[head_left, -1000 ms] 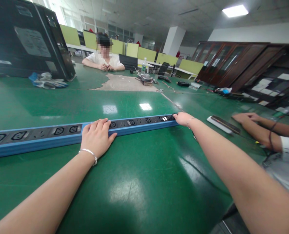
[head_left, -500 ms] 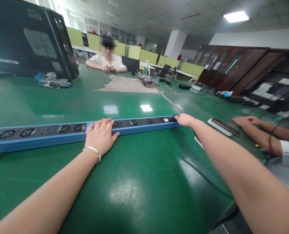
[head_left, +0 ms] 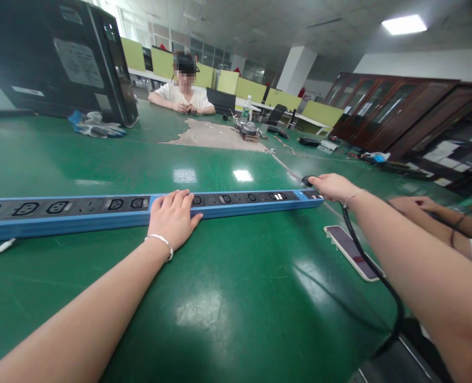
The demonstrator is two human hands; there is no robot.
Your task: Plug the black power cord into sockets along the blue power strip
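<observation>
The right hand point(head_left: 334, 187), fingers closed on a plug point(head_left: 308, 181), has seemingly unplugged it toward two o'clock; left hand point(head_left: 174, 215), fingers half-spread, braces the power strip point(head_left: 220, 207).

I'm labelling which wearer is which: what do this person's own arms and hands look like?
The left hand and right hand are ungloved, with no sleeve showing on either side. A chunky silvery bracelet circles the left wrist; a thinner bracelet circles the right.
</observation>
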